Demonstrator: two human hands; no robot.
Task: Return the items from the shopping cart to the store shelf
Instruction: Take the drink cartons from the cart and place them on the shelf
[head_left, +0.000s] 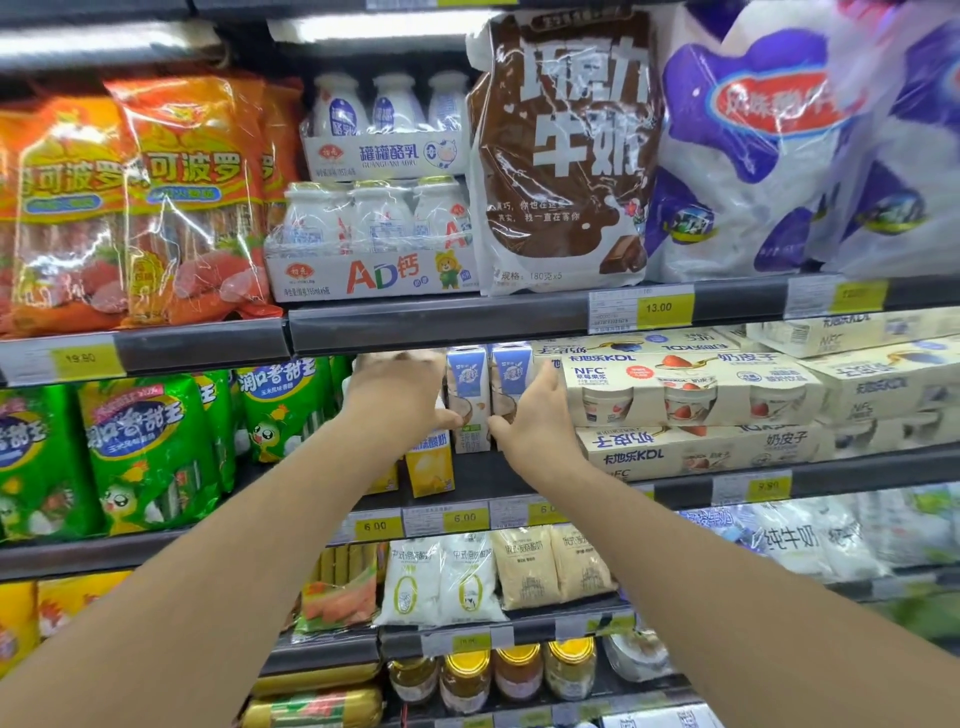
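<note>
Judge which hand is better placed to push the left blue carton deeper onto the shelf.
Left. The left hand grips the left carton at its left side, thumb on the front. The right hand holds the right carton, next to the yogurt packs, and would likely have to cross over.

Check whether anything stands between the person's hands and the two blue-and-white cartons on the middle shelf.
Nothing visible does. The left hand and right hand hold the blue-and-white cartons from either side. A yellow carton stands lower left of them, and yogurt multipacks sit just beyond the right hand.
</note>
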